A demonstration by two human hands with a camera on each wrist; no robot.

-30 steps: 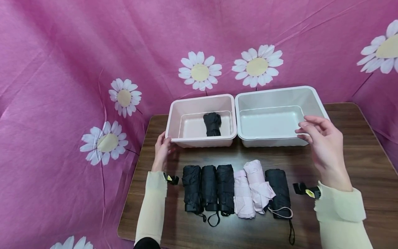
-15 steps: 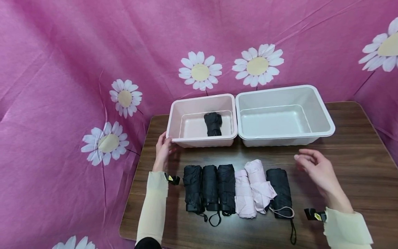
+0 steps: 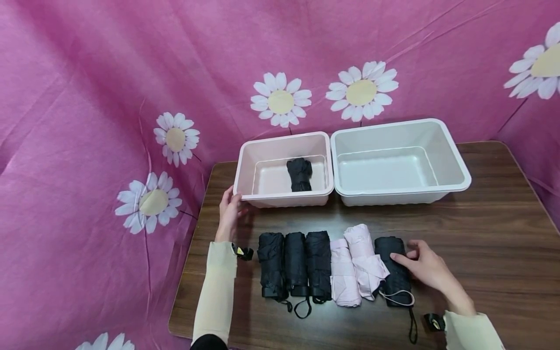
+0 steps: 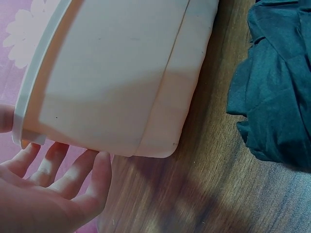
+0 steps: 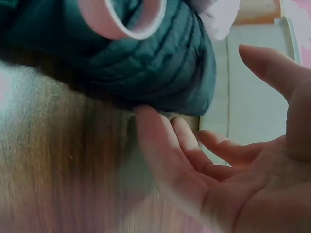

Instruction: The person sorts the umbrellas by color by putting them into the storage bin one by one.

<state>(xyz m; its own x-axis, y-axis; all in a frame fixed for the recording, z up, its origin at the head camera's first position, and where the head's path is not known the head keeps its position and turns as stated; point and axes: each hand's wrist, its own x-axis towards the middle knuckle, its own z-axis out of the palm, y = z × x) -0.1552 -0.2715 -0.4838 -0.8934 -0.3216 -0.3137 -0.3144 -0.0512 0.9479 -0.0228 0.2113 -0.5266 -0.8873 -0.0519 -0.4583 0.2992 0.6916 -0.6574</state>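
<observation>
My left hand [image 3: 228, 214] holds the front-left corner of the pink bin [image 3: 286, 197], thumb at the rim and fingers against the outer wall [image 4: 112, 97]. One folded black umbrella [image 3: 300, 174] lies inside that bin. My right hand [image 3: 426, 267] is at the rightmost black folded umbrella [image 3: 393, 279], thumb over its top and the other fingers spread along its right side. In the right wrist view, fingertips [image 5: 146, 114] reach the umbrella's lower edge [image 5: 160, 82] without closing round it. A pale strap lies across this umbrella's lower end.
Left of it lie two light pink folded umbrellas [image 3: 344, 279] [image 3: 363, 257] and three black ones [image 3: 271, 262] [image 3: 296, 262] [image 3: 318, 262] in a row. A white bin [image 3: 402, 197] stands beside the pink one on the wooden table [image 3: 494, 233]. Behind hangs a pink daisy cloth [image 3: 218, 63].
My right hand has come down from the white bin's front-right corner, toward me and leftward, to the rightmost black umbrella. The left hand has stayed at the pink bin.
</observation>
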